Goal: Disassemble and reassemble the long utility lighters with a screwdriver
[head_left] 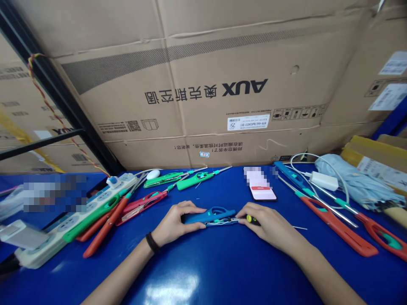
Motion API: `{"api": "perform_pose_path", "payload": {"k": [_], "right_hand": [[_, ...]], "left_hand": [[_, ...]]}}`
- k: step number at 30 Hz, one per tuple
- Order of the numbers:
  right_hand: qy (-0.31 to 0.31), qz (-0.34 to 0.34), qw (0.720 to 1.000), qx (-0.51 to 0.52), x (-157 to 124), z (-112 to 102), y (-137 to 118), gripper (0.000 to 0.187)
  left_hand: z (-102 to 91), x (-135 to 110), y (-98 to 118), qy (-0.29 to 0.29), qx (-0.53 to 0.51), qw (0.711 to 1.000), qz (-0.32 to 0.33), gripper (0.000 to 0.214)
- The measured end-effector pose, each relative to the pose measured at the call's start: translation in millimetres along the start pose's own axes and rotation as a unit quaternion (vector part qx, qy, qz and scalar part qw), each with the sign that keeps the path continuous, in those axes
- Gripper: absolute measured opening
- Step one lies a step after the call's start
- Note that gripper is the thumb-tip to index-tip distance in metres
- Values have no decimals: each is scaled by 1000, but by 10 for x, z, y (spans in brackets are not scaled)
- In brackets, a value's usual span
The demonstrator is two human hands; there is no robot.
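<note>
Left hand (175,223) is gripping the blue utility lighter (210,216), fingers curled over its handle, pressing it flat at mid-table (222,271); right hand (270,224) is pinching a small yellow-and-black screwdriver (251,219) close against the lighter's metal end, both hands bracing low for steady control.

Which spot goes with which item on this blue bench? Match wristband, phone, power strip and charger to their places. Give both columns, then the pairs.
Items:
1. Wristband
2. Phone
3. Power strip
4. Charger

Places:
A. Beside the pale blue fabric
B. Beyond the right hand
C. On the left wrist
D. At far left

Pairs: 1-C, 2-B, 3-D, 4-A
</note>
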State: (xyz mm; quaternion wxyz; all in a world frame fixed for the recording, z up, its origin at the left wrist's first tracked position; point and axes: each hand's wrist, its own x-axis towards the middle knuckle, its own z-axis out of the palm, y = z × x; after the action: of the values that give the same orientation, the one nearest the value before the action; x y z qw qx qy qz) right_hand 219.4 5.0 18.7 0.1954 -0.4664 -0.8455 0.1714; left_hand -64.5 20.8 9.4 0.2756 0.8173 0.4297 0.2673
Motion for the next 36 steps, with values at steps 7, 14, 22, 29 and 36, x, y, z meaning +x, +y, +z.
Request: {"api": "perform_pose_path", "payload": {"k": [7, 14, 22, 29, 36], "right_hand": [[1, -10, 999, -47, 2, 13, -14, 17], [-11, -5, 996, -85, 24, 16, -51, 18], [3, 6, 999, -44, 29, -12, -38, 14], [-6, 62, 998, -1, 65, -12, 8, 17], [5, 89, 996, 22, 53, 9, 17, 25]], "left_hand": [[-2, 2, 3, 2, -3, 1000, -1, 38], [4, 4, 23, 5, -39, 999, -14, 36], [-7, -13, -25, 0, -60, 998, 7, 34], [30, 4, 82, 5, -9, 1000, -17, 32], [18, 40, 140, 7, 12, 999, -37, 29]]}}
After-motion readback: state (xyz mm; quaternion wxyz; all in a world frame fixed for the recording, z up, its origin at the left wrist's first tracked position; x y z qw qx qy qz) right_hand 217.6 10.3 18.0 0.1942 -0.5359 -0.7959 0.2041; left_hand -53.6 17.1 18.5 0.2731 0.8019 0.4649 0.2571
